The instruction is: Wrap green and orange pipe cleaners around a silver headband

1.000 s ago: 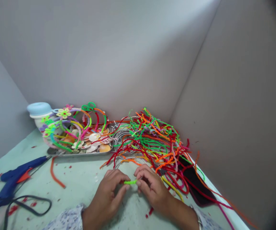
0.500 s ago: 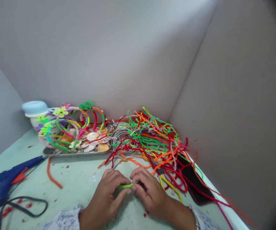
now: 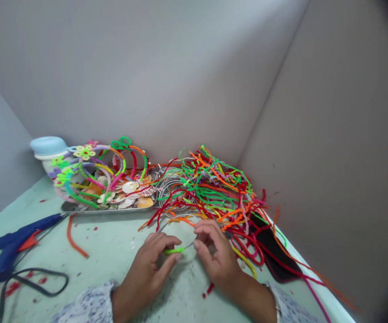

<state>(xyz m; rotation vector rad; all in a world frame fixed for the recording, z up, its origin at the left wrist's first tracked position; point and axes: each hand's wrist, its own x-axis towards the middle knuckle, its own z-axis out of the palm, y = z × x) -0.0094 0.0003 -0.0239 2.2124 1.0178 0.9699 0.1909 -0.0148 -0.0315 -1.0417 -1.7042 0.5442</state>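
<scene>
Between my left hand's point(image 3: 155, 264) thumb and forefinger lies a short lime-green fuzzy pipe cleaner point(image 3: 174, 251), its tip showing to the right. A thin wire point(image 3: 189, 245) runs from that tip across the gap to my right hand point(image 3: 215, 255), whose thumb and fingers close on its other end. Both hands are raised slightly over the table, palms facing each other. Behind them lies a tangled heap of coloured pipe cleaners point(image 3: 214, 197), red, orange, green and yellow, with coils of silvery wire point(image 3: 172, 190) at its left.
A metal tray point(image 3: 109, 211) of shells bears several pipe-cleaner headbands point(image 3: 85, 153). Behind it stands a white jar with a blue lid point(image 3: 48, 146). A blue glue gun point(image 3: 28, 231) with its cord lies left, near an orange strip point(image 3: 73, 237). A dark phone point(image 3: 279, 258) lies right, beneath strands.
My right hand has moved up and to the right, away from the left. More wire now shows between the hands. My left hand keeps its pinch on the green pipe cleaner.
</scene>
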